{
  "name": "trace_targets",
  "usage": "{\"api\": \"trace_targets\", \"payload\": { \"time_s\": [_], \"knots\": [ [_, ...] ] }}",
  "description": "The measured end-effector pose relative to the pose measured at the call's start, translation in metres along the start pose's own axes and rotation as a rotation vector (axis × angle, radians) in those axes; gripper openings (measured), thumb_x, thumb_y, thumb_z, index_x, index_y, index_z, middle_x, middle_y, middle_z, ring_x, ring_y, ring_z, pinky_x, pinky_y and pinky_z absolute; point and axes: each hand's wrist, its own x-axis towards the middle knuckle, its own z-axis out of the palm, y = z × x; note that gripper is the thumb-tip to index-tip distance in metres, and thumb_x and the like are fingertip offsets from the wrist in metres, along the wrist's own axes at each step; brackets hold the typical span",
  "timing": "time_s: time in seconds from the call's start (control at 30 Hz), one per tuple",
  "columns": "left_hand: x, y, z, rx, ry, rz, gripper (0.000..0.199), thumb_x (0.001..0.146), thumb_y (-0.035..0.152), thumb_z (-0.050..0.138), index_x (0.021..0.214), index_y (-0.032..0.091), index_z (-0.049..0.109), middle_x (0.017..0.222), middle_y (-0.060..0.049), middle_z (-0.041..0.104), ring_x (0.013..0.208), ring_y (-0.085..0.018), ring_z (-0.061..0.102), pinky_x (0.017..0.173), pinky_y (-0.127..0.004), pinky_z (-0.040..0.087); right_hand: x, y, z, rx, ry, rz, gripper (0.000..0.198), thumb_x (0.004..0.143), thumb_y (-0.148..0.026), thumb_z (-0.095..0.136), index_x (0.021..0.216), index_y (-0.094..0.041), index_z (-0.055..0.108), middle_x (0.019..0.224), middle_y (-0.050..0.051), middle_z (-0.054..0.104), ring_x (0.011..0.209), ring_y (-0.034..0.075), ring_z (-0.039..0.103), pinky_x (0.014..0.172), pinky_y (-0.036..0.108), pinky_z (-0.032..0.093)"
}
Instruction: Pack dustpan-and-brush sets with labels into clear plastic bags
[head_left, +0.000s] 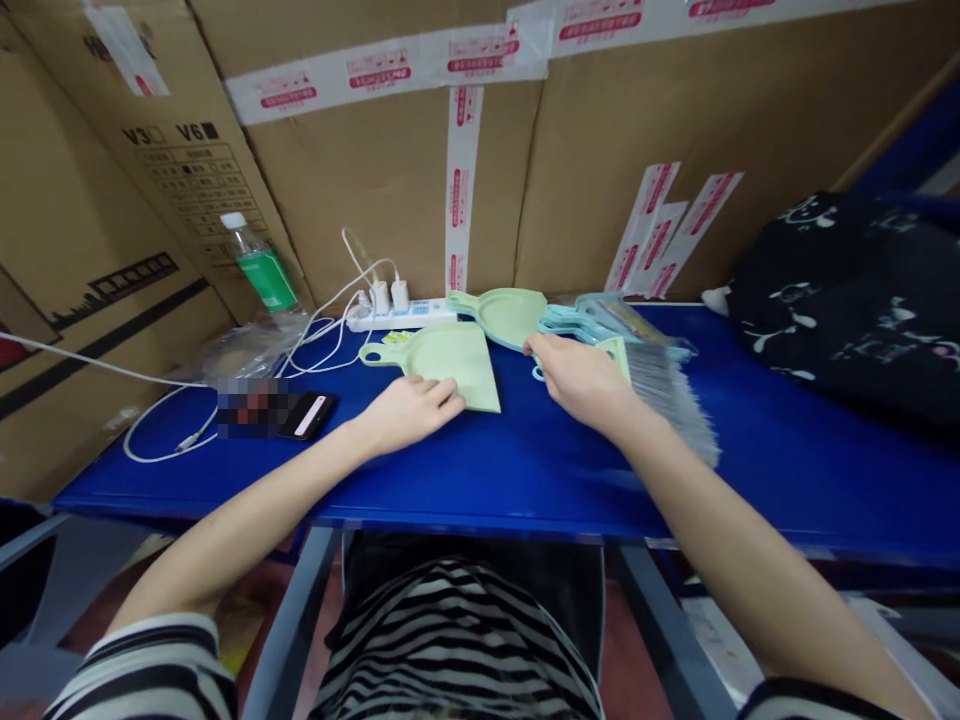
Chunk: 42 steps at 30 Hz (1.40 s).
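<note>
My left hand [417, 408] lies at the near edge of a light green dustpan [454, 358], its fingers bent over the pan's surface and its thumb hidden. The dustpan's looped handle points left. My right hand [581, 378] is closed round the handle of a small hand brush [667, 395]. Long grey bristles spread from the brush to the right, over the table. Behind the first pan is a second green dustpan [510, 313]. Beyond my right hand are several light blue pieces [581, 315], partly under clear plastic.
A white power strip [409, 315] with plugs and cables stands along the cardboard wall [375, 180]. At the left are a bottle with a green label [266, 275], crumpled clear plastic [244, 350] and a phone [307, 415]. A dark patterned bag [855, 310] sits at the right on the blue table [465, 480].
</note>
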Motion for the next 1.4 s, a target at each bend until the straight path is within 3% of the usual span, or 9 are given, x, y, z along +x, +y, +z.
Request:
{"api": "trace_targets", "payload": {
  "time_s": [0.1, 0.23, 0.47, 0.67, 0.83, 1.0, 1.13, 1.23, 1.4],
  "knots": [
    [-0.004, 0.013, -0.003, -0.055, 0.064, 0.037, 0.021, 0.092, 0.007, 0.04, 0.094, 0.015, 0.059, 0.076, -0.003, 0.055, 0.058, -0.014, 0.055, 0.055, -0.026, 0.045, -0.001, -0.009, 0.003, 0.029, 0.094, -0.059, 0.035, 0.082, -0.007, 0.036, 0.109, -0.014, 0.058, 0.103, 0.015, 0.068, 0.094, 0.026, 0.062, 0.069, 0.031, 0.044],
    [-0.002, 0.024, -0.002, -0.142, 0.115, 0.12, 0.02, 0.094, 0.008, 0.04, 0.089, 0.015, 0.058, 0.076, -0.002, 0.055, 0.06, -0.013, 0.054, 0.054, -0.026, 0.044, -0.002, -0.016, 0.014, 0.108, 0.204, -0.246, 0.036, 0.081, -0.013, 0.04, 0.113, -0.012, 0.055, 0.105, 0.016, 0.065, 0.097, 0.029, 0.058, 0.079, 0.037, 0.046],
    [-0.001, 0.032, 0.005, -0.194, 0.208, 0.189, 0.022, 0.093, 0.007, 0.04, 0.085, 0.014, 0.059, 0.074, -0.002, 0.057, 0.063, -0.014, 0.055, 0.054, -0.026, 0.044, 0.001, -0.018, 0.036, 0.152, 0.222, -0.532, 0.042, 0.081, -0.002, 0.033, 0.113, -0.012, 0.058, 0.099, 0.015, 0.063, 0.096, 0.028, 0.055, 0.08, 0.04, 0.046],
    [0.0, 0.035, 0.0, -0.228, 0.292, 0.208, 0.028, 0.097, 0.009, 0.036, 0.089, 0.015, 0.062, 0.072, 0.0, 0.059, 0.062, -0.012, 0.056, 0.058, -0.024, 0.044, 0.001, -0.022, 0.038, 0.129, 0.142, -0.447, 0.043, 0.089, -0.012, 0.044, 0.13, -0.017, 0.054, 0.099, 0.011, 0.068, 0.095, 0.025, 0.059, 0.079, 0.036, 0.044],
    [0.0, 0.037, -0.001, -0.247, 0.362, 0.209, 0.031, 0.098, 0.009, 0.034, 0.089, 0.014, 0.064, 0.07, 0.0, 0.059, 0.062, -0.011, 0.056, 0.06, -0.023, 0.045, -0.001, -0.023, 0.035, 0.11, 0.065, -0.417, 0.039, 0.084, -0.019, 0.055, 0.123, -0.014, 0.059, 0.102, 0.014, 0.07, 0.097, 0.028, 0.06, 0.079, 0.038, 0.042],
    [-0.001, 0.036, 0.001, -0.26, 0.311, 0.2, 0.026, 0.096, 0.012, 0.038, 0.092, 0.015, 0.063, 0.069, -0.001, 0.058, 0.062, -0.012, 0.056, 0.058, -0.023, 0.044, -0.002, -0.016, 0.028, 0.145, 0.019, -0.436, 0.028, 0.082, -0.025, 0.058, 0.105, -0.013, 0.067, 0.098, 0.015, 0.069, 0.097, 0.03, 0.058, 0.08, 0.04, 0.043],
    [-0.002, 0.035, 0.002, -0.279, 0.206, 0.195, 0.018, 0.094, 0.016, 0.045, 0.093, 0.016, 0.063, 0.072, -0.002, 0.058, 0.063, -0.013, 0.056, 0.055, -0.025, 0.043, -0.001, -0.008, 0.026, 0.168, -0.027, -0.475, 0.02, 0.082, -0.02, 0.055, 0.096, -0.014, 0.069, 0.091, 0.012, 0.07, 0.092, 0.027, 0.06, 0.08, 0.038, 0.043],
    [-0.002, 0.035, 0.002, -0.267, 0.185, 0.205, 0.02, 0.094, 0.014, 0.043, 0.091, 0.016, 0.062, 0.072, -0.002, 0.059, 0.063, -0.012, 0.056, 0.057, -0.024, 0.044, 0.0, -0.005, 0.029, 0.197, -0.02, -0.495, 0.021, 0.085, -0.018, 0.053, 0.097, -0.017, 0.069, 0.091, 0.011, 0.07, 0.091, 0.025, 0.062, 0.08, 0.036, 0.043],
    [0.0, 0.037, 0.002, -0.236, 0.288, 0.202, 0.026, 0.095, 0.008, 0.037, 0.09, 0.014, 0.062, 0.07, -0.001, 0.059, 0.062, -0.012, 0.057, 0.055, -0.022, 0.043, 0.003, -0.017, 0.036, 0.274, 0.099, -0.455, 0.023, 0.089, -0.022, 0.051, 0.103, -0.016, 0.068, 0.097, 0.013, 0.07, 0.096, 0.026, 0.062, 0.082, 0.038, 0.044]
  ]
}}
